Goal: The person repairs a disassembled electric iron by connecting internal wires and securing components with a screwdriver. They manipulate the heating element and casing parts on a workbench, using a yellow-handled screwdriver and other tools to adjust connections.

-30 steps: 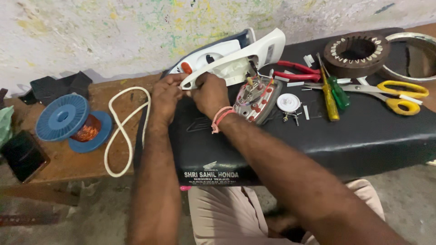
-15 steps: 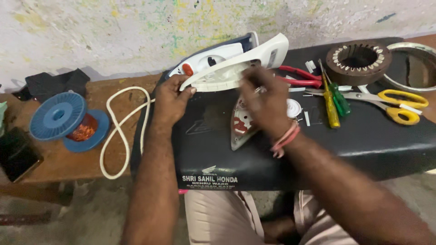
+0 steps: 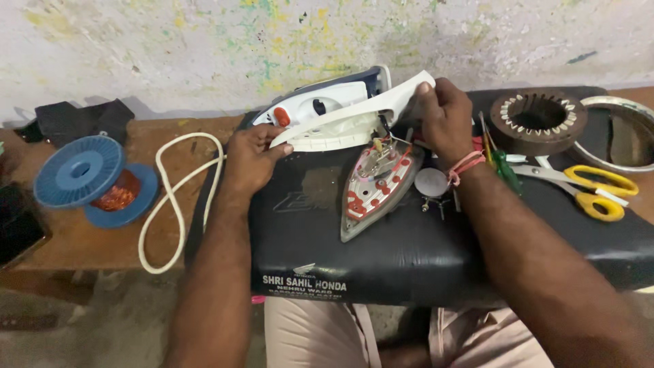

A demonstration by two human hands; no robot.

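Note:
A white and dark blue iron housing (image 3: 334, 112) lies tilted on a black padded seat (image 3: 409, 252). My left hand (image 3: 253, 158) grips its near left end. At the housing's right end, my right hand (image 3: 444, 117) holds the white handle strip. Below the housing lies the iron's soleplate (image 3: 376, 187), inner side up, with red parts and wires showing. A small round metal disc (image 3: 432, 182) rests just right of it.
A white cord (image 3: 178, 197) loops over the wooden bench (image 3: 82, 238). A blue spool of copper wire (image 3: 95, 180) sits at left. Yellow-handled scissors (image 3: 589, 187), a green-handled screwdriver (image 3: 505, 170), a motor stator (image 3: 538, 123) and a metal ring (image 3: 623, 136) lie at right.
My right hand has moved from the soleplate up to the right end of the iron housing. The soleplate now lies uncovered on the seat. The left hand stays on the housing.

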